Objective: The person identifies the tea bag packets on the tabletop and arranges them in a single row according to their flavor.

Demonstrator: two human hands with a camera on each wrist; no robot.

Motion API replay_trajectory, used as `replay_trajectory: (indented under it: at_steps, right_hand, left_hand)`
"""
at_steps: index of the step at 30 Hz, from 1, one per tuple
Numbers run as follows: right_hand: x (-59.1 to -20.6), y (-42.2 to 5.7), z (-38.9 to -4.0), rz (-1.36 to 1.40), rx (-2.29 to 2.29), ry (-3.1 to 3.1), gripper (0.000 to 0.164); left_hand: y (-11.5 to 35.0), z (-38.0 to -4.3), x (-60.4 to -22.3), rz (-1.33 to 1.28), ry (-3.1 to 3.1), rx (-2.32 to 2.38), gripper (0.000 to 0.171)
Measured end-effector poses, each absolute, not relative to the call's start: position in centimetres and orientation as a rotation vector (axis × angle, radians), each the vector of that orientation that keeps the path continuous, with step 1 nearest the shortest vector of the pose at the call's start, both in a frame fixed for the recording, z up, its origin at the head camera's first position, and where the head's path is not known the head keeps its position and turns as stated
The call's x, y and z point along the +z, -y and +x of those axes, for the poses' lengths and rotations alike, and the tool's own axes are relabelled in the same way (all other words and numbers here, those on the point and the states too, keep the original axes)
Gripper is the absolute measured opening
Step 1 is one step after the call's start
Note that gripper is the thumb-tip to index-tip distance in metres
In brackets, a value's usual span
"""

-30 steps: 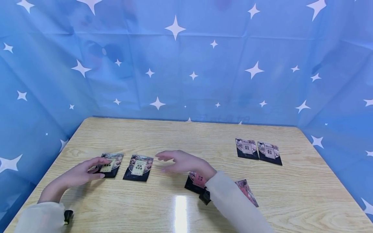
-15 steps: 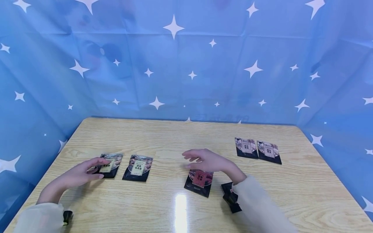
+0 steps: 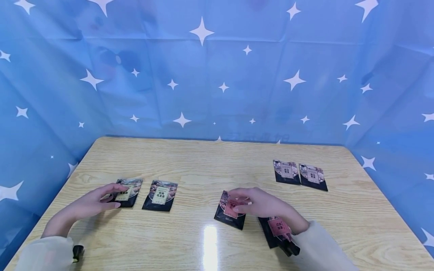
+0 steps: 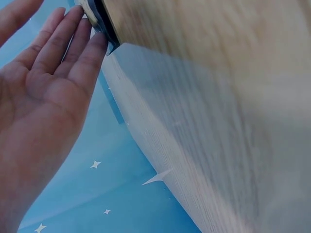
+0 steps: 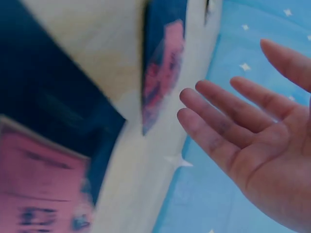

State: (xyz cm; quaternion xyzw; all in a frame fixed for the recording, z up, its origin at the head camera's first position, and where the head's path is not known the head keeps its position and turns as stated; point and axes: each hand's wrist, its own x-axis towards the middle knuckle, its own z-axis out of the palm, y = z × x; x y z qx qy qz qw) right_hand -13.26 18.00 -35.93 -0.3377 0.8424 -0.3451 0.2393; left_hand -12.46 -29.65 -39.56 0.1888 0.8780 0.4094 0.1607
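Note:
My left hand (image 3: 93, 203) rests its nearly straight fingers on a black tea sachet (image 3: 133, 192) with a pale yellow-green label, covering its left part. In the left wrist view those fingertips (image 4: 100, 41) meet the dark edge of the sachet. A matching yellow-green-labelled sachet (image 3: 161, 196) lies just to the right. My right hand (image 3: 261, 206) hovers over a red-labelled tea sachet (image 3: 229, 219), fingers and thumb spread, overlapping its upper right in the head view. Beneath the right wrist lies a second red-labelled sachet (image 3: 277, 226), partly hidden. The right wrist view shows the right hand (image 5: 262, 131) holding nothing.
Two sachets with mauve labels (image 3: 286, 171) lie side by side at the back right of the wooden table (image 3: 210, 162). A blue curtain with white stars (image 3: 203, 75) stands behind the table and along both sides. A light glare marks the front middle.
My right hand has moved right from beside the yellow-green-labelled sachets, then down over the nearer red-labelled sachet. The left hand stays on its sachet.

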Motion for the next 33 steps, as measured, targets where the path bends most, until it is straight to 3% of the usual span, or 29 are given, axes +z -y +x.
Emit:
replay_trajectory:
  at_steps: [13,33]
  right_hand:
    - [-37.1,-17.9,-10.8,-0.881,-0.932,-2.328,0.056]
    - [-37.7,-15.5,-12.7,-0.942,-0.88,-2.3,0.056]
  left_hand:
    - [29.6,-12.4,-39.4,0.515,-2.482,1.173,0.047]
    - [29.7,-12.5,-39.6,0.513,-2.484,1.173,0.047]
